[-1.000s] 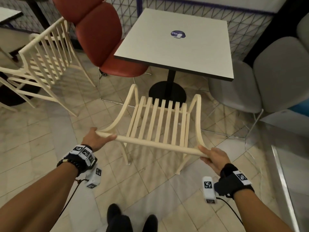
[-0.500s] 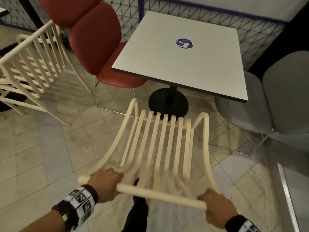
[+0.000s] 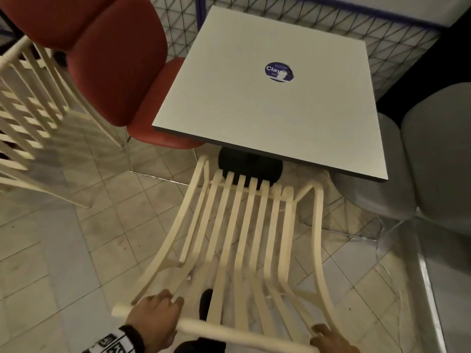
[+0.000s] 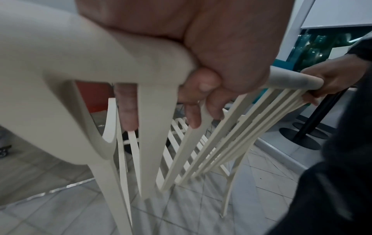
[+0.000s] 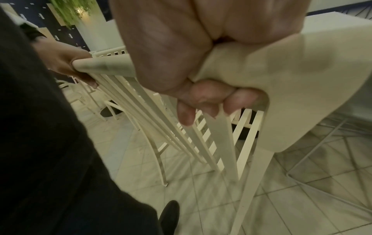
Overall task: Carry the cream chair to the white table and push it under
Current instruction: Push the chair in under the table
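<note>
The cream slatted chair (image 3: 242,225) stands in front of me, its seat front reaching the near edge of the white table (image 3: 275,98). My left hand (image 3: 153,314) grips the left end of the chair's top rail, fingers curled round it (image 4: 193,95). At the rail's right end my right hand (image 3: 328,337) grips the same rail, fingers wrapped under it (image 5: 201,101). The chair back (image 4: 201,143) leans towards me. The table's black round base (image 3: 249,165) shows just beyond the seat.
A red padded chair (image 3: 114,67) stands at the table's left side, a grey one (image 3: 420,161) at its right. Another cream slatted chair (image 3: 28,118) is at far left. Wire mesh fencing (image 3: 331,29) runs behind the table. My black shoe (image 3: 205,300) is under the chair back.
I have stepped forward with the chair. Its seat has moved from well short of the table to the table's near edge, and the table now looks closer.
</note>
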`<state>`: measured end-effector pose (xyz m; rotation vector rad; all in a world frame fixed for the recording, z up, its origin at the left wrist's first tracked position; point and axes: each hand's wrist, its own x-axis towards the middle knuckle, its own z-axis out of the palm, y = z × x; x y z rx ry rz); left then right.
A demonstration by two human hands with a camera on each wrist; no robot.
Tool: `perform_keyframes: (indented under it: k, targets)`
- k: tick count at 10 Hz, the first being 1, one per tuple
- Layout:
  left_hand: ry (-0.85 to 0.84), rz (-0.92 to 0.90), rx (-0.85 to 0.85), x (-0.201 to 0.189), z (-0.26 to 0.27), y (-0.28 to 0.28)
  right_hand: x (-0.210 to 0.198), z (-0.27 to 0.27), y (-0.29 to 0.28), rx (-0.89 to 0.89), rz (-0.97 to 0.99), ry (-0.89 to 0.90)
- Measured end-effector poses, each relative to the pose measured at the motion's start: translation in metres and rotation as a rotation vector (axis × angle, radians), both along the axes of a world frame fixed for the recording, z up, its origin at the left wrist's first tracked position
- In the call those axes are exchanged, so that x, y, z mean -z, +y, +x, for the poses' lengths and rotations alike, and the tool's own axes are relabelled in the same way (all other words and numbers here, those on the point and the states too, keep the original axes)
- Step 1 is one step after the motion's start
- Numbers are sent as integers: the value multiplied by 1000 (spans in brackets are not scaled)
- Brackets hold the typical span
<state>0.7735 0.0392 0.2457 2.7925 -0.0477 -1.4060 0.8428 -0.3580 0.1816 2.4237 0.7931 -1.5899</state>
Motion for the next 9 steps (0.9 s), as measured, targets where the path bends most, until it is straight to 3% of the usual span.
perform_keyframes:
  k: [1,2,5,6,9]
  targets:
    - [-93,28,64,4,35,17,-54,44,55,132,-34,-266]
    - [-118,48,47,9,68,25,-70,79,64,177,-7,-316]
    - [-202,33,7,12,150,41,-75,162,85,181,-13,-383]
    - [-234,49,5,16,160,40,-72,175,80,134,-17,-387]
    - [-316,-20,-134,16,176,42,-68,194,80,258,-12,-455]
